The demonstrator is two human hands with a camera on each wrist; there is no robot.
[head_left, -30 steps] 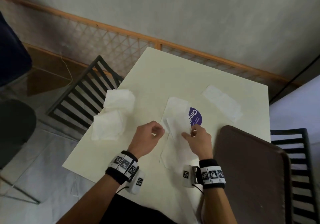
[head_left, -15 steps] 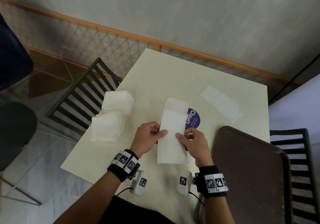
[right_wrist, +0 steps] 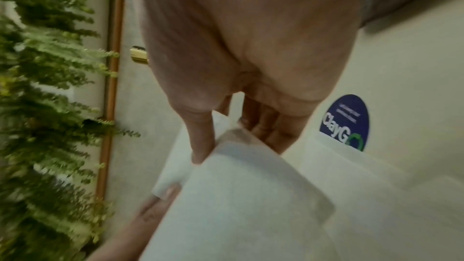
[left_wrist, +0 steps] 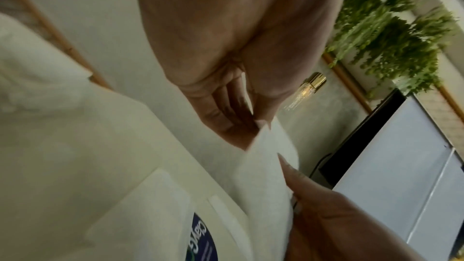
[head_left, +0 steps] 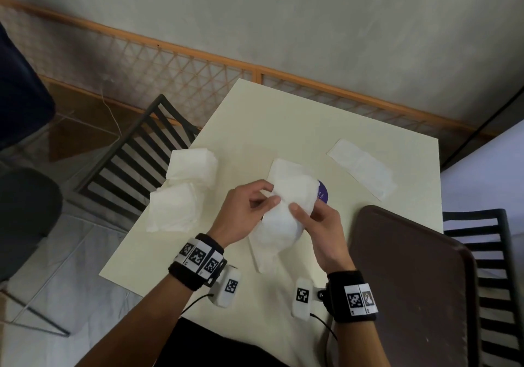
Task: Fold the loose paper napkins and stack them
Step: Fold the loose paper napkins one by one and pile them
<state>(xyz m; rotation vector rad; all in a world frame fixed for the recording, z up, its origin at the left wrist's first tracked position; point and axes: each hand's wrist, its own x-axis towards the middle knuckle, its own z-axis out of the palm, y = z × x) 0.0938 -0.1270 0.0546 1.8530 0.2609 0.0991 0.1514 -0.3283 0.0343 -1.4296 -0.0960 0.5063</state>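
Note:
Both hands hold one white paper napkin (head_left: pixel 286 213) lifted above the cream table (head_left: pixel 283 128). My left hand (head_left: pixel 255 205) pinches its left edge between thumb and fingers; the napkin (left_wrist: pixel 266 166) shows bent in the left wrist view. My right hand (head_left: pixel 309 219) pinches the right edge, thumb on top of the napkin (right_wrist: pixel 238 195). Under it lies another flat napkin (head_left: pixel 283 168). A pile of folded napkins (head_left: pixel 181 191) sits at the table's left edge. One long folded napkin (head_left: pixel 361 168) lies at the far right.
A purple round sticker (head_left: pixel 323 193) marks the table's middle. A dark brown tray (head_left: pixel 411 281) covers the near right corner. Black slatted chairs stand at the left (head_left: pixel 136 162) and right (head_left: pixel 487 253). A lattice rail (head_left: pixel 198 66) runs behind the table.
The napkin was lying flat under my fingers; both hands have lifted it off the table and bent it over between them.

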